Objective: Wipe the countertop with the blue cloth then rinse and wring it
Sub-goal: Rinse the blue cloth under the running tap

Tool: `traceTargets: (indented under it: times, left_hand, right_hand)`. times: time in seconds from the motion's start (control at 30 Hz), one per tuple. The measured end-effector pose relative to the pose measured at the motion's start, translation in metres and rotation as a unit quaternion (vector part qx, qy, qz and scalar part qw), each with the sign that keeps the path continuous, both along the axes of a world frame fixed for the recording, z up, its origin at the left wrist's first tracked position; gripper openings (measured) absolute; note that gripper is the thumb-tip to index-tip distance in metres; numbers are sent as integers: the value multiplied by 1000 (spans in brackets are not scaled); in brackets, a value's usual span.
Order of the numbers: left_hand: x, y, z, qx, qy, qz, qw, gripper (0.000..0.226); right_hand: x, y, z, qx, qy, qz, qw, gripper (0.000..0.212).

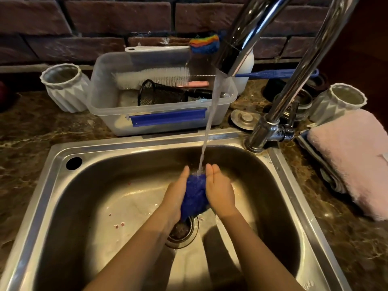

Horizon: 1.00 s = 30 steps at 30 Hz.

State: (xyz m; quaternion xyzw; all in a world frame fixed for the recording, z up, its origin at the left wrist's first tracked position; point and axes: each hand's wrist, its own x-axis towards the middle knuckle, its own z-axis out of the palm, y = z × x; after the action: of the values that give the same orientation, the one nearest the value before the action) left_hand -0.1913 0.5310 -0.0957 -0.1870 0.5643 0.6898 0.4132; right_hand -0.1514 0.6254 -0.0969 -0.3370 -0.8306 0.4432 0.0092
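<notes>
The blue cloth (194, 195) is bunched into a wad and pressed between my two palms over the steel sink (63, 206). My left hand (175, 194) flattens against its left side and my right hand (219, 191) against its right side, fingers straight and pointing away from me. Water (207, 131) runs from the chrome faucet (237, 45) straight onto the top of the cloth. The drain (184, 229) lies just below the cloth, partly hidden by my left wrist.
A clear plastic tub (109, 101) with a bottle brush and a black mesh cup stands behind the sink. White ribbed pots (65, 89) (340, 101) flank it on the dark marble countertop (31, 127). A folded pink towel (357, 156) lies at the right. Brick wall behind.
</notes>
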Motion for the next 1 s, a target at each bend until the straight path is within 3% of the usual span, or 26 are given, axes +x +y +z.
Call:
traceTargets:
  times: [0.1,0.17,0.3,0.4,0.53,0.63,0.73,0.8,0.9,1.0]
  left_hand:
    - [-13,-3,-6,30,-15,-10,999,46]
    - [-8,2,-3,52,-8,10,999,33]
    - [9,14,1,-14,49,3,999,19]
    - [1,12,1,-45,74,7,996,28]
    - [-6,13,1,63,18,64,996,29]
    - [9,17,-1,-20,68,14,997,32]
    - [2,14,-1,-64,103,6,993,37]
    - [-13,12,-4,-41,91,23,995,41]
    - [-9,18,-6,28,35,58,997,35]
    - [7,25,-16,-55,63,-1,996,33]
  right_hand:
    - [14,-23,12,48,17,84,995,32]
    - [7,-34,19,110,28,61,992,38]
    - [-11,-5,3,18,35,-86,996,45]
    - [0,-8,5,-24,31,-80,996,48]
    - [4,-32,21,44,57,-42,997,45]
    - [-11,-8,8,-21,67,-109,992,46]
    - [-4,-7,-2,-69,66,-103,990,47]
    - [5,-26,5,-64,69,-77,993,47]
    - [-3,-30,9,19,45,-87,995,48]
    - [-14,-4,-4,3,13,-116,993,47]
